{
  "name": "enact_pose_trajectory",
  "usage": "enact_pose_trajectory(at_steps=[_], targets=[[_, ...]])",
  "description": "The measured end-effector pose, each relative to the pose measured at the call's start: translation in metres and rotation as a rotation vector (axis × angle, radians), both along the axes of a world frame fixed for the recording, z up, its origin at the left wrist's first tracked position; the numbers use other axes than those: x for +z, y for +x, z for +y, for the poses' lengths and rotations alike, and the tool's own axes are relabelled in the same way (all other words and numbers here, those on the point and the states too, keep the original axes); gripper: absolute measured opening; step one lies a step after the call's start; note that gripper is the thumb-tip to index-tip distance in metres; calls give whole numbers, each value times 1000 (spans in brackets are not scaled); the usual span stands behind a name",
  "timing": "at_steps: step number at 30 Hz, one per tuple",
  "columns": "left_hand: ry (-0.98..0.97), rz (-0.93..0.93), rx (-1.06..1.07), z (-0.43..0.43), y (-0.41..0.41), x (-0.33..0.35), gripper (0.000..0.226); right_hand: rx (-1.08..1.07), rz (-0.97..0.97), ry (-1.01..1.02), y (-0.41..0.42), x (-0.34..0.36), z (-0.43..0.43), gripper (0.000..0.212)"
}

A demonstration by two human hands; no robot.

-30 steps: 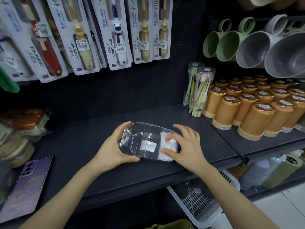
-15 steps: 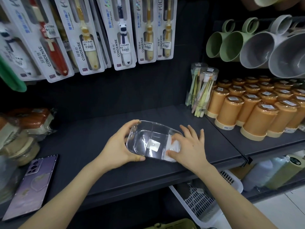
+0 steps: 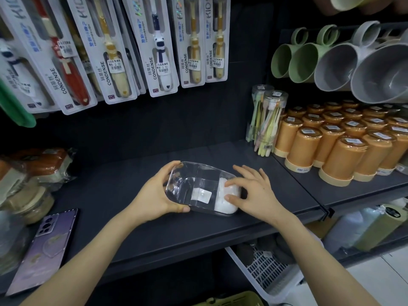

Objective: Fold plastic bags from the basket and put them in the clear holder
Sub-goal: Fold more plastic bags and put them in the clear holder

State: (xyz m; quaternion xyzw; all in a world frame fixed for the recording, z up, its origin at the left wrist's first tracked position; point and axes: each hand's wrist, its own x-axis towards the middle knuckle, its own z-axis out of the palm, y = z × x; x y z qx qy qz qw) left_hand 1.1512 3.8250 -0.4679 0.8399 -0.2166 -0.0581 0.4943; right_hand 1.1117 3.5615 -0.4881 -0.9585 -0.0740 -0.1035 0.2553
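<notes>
While left hand (image 3: 154,195) grips clear holder (image 3: 187,180), right hand (image 3: 256,193) presses white bag (image 3: 228,205).

The left grip (image 3: 152,196) and the right grip (image 3: 257,195) are showing as bare hands with slim fingers and short, rounded nails. Nearer than the shelf (image 3: 110,206) front edge, the left forearm (image 3: 88,250) and right forearm (image 3: 309,250) are showing uncovered along their whole visible length.

centre frame: left hand (image 3: 155,196) grips clear holder (image 3: 192,182) on dark shelf (image 3: 106,195) | right hand (image 3: 256,192) presses white folded bag (image 3: 224,206) (holder's right end) | phone (image 3: 49,246) lower left
</notes>
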Motion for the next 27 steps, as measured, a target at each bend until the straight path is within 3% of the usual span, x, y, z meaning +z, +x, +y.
enact_pose_trajectory(at_steps=[3, 6, 14, 17, 21, 27], targets=[[1, 4, 7, 1, 1, -2, 105, 11, -113, 0, -1, -2, 0, 47], [-13, 5, 7, 0, 2, -2, 104, 1, -84, -31, 0, -5, 1, 62], [-51, 40, -7, 0, 6, -4, 107, -40, 41, -23, -1, -4, 2, 80], [-61, 55, 0, -1, 6, -4, 104, -62, 37, -20, -1, -4, 4, 74], [-76, 85, 5, -3, 6, -2, 105, -89, 63, -63, 0, -5, 8, 40], [-100, 133, 17, -5, 10, -1, 107, -97, 26, 95, -2, 0, 9, 39]])
